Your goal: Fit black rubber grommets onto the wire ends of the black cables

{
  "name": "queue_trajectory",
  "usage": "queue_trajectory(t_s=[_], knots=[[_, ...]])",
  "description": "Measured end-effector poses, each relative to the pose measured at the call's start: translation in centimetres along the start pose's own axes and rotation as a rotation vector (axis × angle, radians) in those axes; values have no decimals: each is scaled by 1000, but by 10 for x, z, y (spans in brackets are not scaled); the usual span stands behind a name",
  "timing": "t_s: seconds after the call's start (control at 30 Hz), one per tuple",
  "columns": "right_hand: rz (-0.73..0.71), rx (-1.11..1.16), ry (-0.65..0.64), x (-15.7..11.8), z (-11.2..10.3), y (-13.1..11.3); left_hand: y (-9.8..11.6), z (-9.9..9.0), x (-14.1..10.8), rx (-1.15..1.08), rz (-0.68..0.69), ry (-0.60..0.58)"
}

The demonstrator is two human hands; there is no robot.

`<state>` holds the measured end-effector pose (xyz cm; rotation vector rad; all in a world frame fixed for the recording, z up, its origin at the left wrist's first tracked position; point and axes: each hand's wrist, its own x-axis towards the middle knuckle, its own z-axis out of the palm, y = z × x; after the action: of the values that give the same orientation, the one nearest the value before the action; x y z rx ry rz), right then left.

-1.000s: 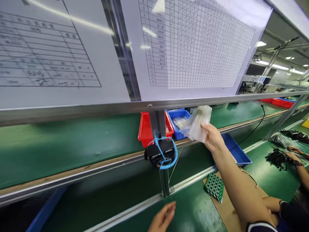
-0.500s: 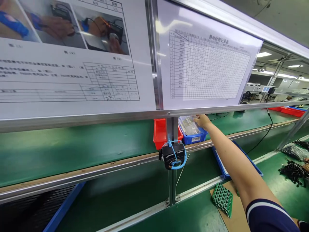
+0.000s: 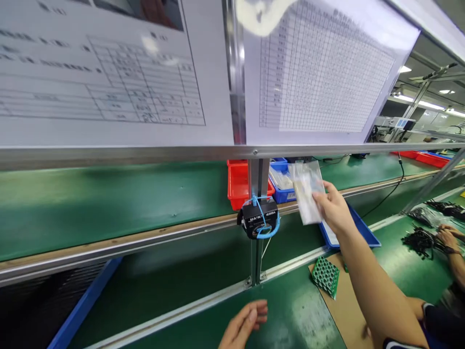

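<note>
My right hand (image 3: 332,206) pinches a clear plastic bag (image 3: 307,191) with pale contents, held up in front of the green shelf's edge. Just left of the bag, a blue bin (image 3: 285,195) holds more clear bags. Low in the centre, my left hand (image 3: 245,325) is over the green bench with nothing in it, its fingers slightly curled and the thumb apart from them. A black box with a coiled blue cord (image 3: 259,219) hangs on the metal post, between my two hands and the red bin (image 3: 239,186).
Green circuit boards (image 3: 326,276) lie on brown cardboard (image 3: 343,310). Behind my right forearm is a blue tray (image 3: 365,230). At the far right, another person's hands (image 3: 447,237) are at black cables (image 3: 417,242). A metal rail (image 3: 163,154) with papers above crosses the view.
My right hand has lifted a clear bag out of the blue bin and brought it nearer. My left hand has come into view at the bottom. The camera view has shifted.
</note>
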<state>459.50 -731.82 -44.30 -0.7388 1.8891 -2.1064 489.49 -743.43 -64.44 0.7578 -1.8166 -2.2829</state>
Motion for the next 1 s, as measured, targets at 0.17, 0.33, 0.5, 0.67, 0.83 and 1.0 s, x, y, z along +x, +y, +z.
queue_trajectory(t_s=[0.17,0.33,0.5,0.67,0.83,1.0], knots=[[88,-48,-18,-153,-3,31,88,60,4,-146,304,-196],[231,28,11,-221,-9,41,93,92,-7,-55,282,-163],[303,257,12,-250,-25,56,76,102,-29,-14,218,-179],[412,375,-8,-284,-33,63,70,113,-49,27,181,-242],[385,261,76,-321,-39,66,56,112,-65,7,191,-282],[383,220,83,-345,-33,69,44,103,-80,13,230,-237]])
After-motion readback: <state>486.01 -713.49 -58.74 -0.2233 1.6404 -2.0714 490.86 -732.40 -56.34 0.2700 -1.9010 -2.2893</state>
